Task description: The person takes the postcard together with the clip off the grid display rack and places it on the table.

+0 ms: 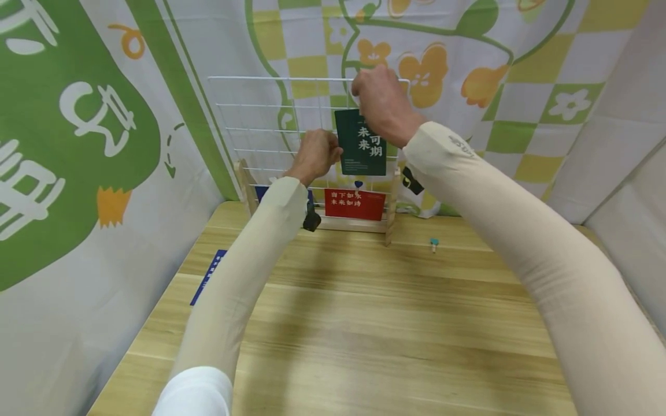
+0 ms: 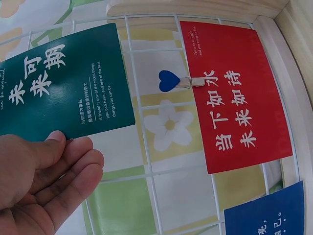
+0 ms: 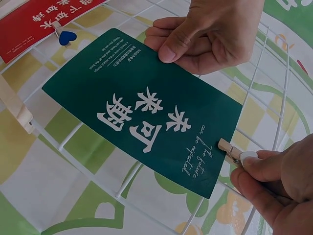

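A dark green card (image 1: 356,162) with white lettering stands against the white wire grid (image 1: 260,106). My left hand (image 1: 314,153) pinches its edge between thumb and fingers, as the left wrist view also shows. Near the opposite end of the card, my right hand (image 3: 274,178) pinches a small wooden clothespin (image 3: 230,149) with a white piece at its end. The clothespin's jaws overlap the card's edge by the grid wires. Below hangs a red card (image 2: 234,98), held on the grid by a clothespin with a blue heart (image 2: 169,81).
Beside the red card, lower on the grid, is a blue card (image 2: 266,210). Wooden posts (image 1: 391,211) support the grid on the wooden table (image 1: 364,323). Another blue card (image 1: 208,277) lies at the table's left, partly behind my sleeve. A teal-topped clothespin (image 1: 434,244) lies right of the stand.
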A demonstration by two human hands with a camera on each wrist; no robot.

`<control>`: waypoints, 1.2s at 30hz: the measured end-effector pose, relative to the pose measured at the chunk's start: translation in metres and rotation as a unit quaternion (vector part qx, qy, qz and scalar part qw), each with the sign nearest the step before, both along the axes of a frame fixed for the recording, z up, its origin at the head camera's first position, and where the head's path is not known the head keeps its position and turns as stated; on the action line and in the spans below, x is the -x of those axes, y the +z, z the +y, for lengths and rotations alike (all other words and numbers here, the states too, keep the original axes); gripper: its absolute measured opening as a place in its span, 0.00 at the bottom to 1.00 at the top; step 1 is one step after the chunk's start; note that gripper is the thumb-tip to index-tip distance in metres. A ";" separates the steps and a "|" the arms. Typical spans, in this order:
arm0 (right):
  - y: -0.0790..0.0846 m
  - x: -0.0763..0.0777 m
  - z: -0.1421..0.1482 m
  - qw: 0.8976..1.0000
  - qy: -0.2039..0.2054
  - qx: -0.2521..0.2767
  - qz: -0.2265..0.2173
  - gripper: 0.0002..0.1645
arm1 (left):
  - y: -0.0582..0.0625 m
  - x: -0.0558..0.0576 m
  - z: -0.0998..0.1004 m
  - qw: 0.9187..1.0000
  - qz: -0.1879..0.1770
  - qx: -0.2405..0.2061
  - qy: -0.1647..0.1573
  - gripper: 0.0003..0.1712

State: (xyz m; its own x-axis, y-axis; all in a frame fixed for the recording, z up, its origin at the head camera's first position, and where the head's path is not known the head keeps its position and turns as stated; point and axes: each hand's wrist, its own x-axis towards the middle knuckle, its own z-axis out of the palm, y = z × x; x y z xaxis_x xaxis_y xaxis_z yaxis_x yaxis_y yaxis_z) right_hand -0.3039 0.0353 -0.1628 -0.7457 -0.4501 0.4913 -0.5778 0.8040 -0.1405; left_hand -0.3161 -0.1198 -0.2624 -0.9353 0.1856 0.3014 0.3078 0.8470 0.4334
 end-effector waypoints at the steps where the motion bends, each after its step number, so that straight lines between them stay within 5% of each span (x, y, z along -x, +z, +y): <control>1: 0.000 0.000 0.000 1.000 0.000 0.002 0.000 0.24 | 0.000 0.000 0.000 1.000 0.002 0.002 0.000 0.13; 13: -0.004 -0.003 0.003 1.000 0.000 0.010 0.010 0.26 | -0.001 -0.001 0.001 1.000 -0.011 0.001 0.009 0.12; 36: 0.002 -0.006 0.009 0.999 0.022 0.041 0.013 0.30 | -0.003 -0.002 0.001 0.999 0.020 0.030 -0.012 0.13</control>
